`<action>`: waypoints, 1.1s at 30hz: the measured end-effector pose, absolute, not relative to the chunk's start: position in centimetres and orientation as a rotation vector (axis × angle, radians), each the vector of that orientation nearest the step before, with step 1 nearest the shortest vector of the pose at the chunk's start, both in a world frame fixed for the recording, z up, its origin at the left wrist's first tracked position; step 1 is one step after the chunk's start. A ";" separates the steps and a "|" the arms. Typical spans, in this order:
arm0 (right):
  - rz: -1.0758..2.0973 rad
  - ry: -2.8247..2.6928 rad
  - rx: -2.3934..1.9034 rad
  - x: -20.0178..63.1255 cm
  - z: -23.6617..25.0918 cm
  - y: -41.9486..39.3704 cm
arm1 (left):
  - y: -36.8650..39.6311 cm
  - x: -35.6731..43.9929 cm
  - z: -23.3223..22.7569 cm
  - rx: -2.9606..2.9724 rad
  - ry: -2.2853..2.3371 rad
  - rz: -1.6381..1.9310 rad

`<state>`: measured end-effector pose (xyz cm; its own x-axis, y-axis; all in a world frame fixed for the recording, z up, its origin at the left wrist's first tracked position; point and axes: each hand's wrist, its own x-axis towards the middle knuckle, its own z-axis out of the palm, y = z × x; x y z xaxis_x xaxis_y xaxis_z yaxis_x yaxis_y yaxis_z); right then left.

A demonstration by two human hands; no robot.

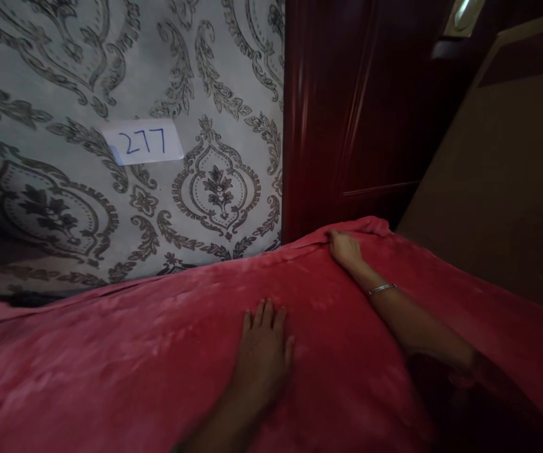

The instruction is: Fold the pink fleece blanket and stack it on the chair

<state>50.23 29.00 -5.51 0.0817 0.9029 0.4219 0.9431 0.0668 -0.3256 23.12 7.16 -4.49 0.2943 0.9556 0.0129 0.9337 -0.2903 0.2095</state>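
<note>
A plush red blanket (172,346) covers the broad surface in front of me and reaches to the wall. My left hand (262,349) lies flat on it near the middle, fingers stretched out and pointing away from me. Farther off and to the right, my right hand (345,248) is closed on the blanket's far edge, where the cloth is folded and bunched. The fingertips of that hand are partly hidden in the fold. A thin silver bracelet (382,289) circles the right wrist.
Behind the blanket stands a wall with patterned grey wallpaper (224,182), bearing a paper label (146,142) marked 277. A dark red wooden door (328,126) with a metal lock plate (464,17) adjoins it. At right leans a large brown board or carton (502,176).
</note>
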 end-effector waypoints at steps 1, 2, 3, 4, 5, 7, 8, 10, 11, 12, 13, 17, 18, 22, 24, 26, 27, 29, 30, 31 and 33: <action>-0.113 -1.869 -1.778 49.7 -5.3 28.8 | 7.1 23.2 -4.5 2.386 1.769 0.200; -0.116 -1.944 -1.693 49.1 -5.2 28.6 | 7.1 23.2 -4.5 2.377 1.776 0.197; -0.104 -2.036 -1.588 48.5 -5.2 28.5 | 7.1 23.2 -4.5 2.368 1.778 0.194; -0.078 -2.132 -1.485 47.8 -5.3 28.4 | 7.1 23.2 -4.4 2.357 1.781 0.193; -0.045 -2.215 -1.406 47.2 -5.5 28.5 | 7.1 23.2 -4.3 2.345 1.787 0.197; 0.019 -2.306 -1.366 46.2 -5.9 28.6 | 7.2 22.9 -4.0 2.323 1.819 0.218; 0.029 -2.319 -1.383 45.8 -6.1 28.6 | 7.3 22.8 -3.9 2.313 1.848 0.227; -0.005 -2.338 -1.382 45.5 -6.4 28.6 | 7.5 22.5 -3.8 2.291 1.915 0.229; -0.031 -2.357 -1.347 45.5 -6.5 28.5 | 7.6 22.4 -3.7 2.284 1.938 0.221; -0.053 -2.382 -1.305 45.5 -6.6 28.5 | 7.7 22.4 -3.7 2.282 1.949 0.208; -0.064 -2.412 -1.268 45.5 -6.6 28.4 | 7.7 22.3 -3.7 2.285 1.952 0.198; 0.043 -2.512 -1.210 45.7 -6.9 28.6 | 7.7 22.4 -4.2 2.314 1.950 0.178; 0.079 -2.522 -1.203 45.8 -7.1 28.7 | 7.7 22.4 -4.3 2.314 1.953 0.176; 0.148 -2.509 -1.213 46.1 -7.2 28.9 | 7.8 22.2 -4.7 2.326 1.924 0.185; 0.175 -2.522 -1.242 46.1 -7.1 28.6 | 7.8 22.1 -4.7 2.332 1.907 0.177; 0.222 -2.528 -1.319 46.0 -6.8 27.7 | 7.8 22.1 -4.7 2.338 1.911 0.162; 0.245 -2.518 -1.378 46.0 -6.6 27.1 | 7.8 22.2 -4.6 2.345 1.921 0.158; 0.265 -2.479 -1.512 46.1 -6.4 25.4 | 7.9 22.2 -4.5 2.376 1.948 0.156; 0.257 -2.456 -1.573 46.2 -6.3 24.5 | 8.0 22.3 -4.5 2.396 1.958 0.155; 0.246 -2.434 -1.630 46.3 -6.2 23.6 | 8.1 22.3 -4.5 2.413 1.965 0.147; 0.235 -2.385 -1.749 46.9 -5.9 21.9 | 8.3 22.3 -4.5 2.439 1.975 0.115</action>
